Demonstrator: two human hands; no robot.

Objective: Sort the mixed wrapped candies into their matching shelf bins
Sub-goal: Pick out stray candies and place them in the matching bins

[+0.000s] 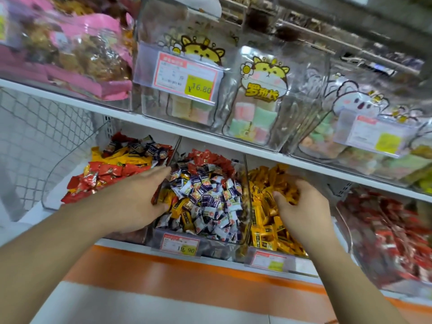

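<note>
Four clear, hard plastic bins are seen on the lower shelf [210, 261], and the middle bin [211, 245] is taken as the landmark. It is heaped with small, crinkly white-and-purple candies [210, 197], with red candies [210, 160] piled at its back and a few glossy yellow candies [177, 206] at its left front. Left of it, a bin of red foil wrappers [102, 176] is seen; right of it, a bin of oblong golden wrappers [268, 220]; farther right, a blurred bin of red packets [392, 232]. The left hand [140, 197] is laid over the landmark's left wall, grip released, fingers extended. The right hand [301, 206] is sunk in the golden bin, grip curled around golden wrappers. Two price tags [181, 245] are clipped to the bin fronts.
</note>
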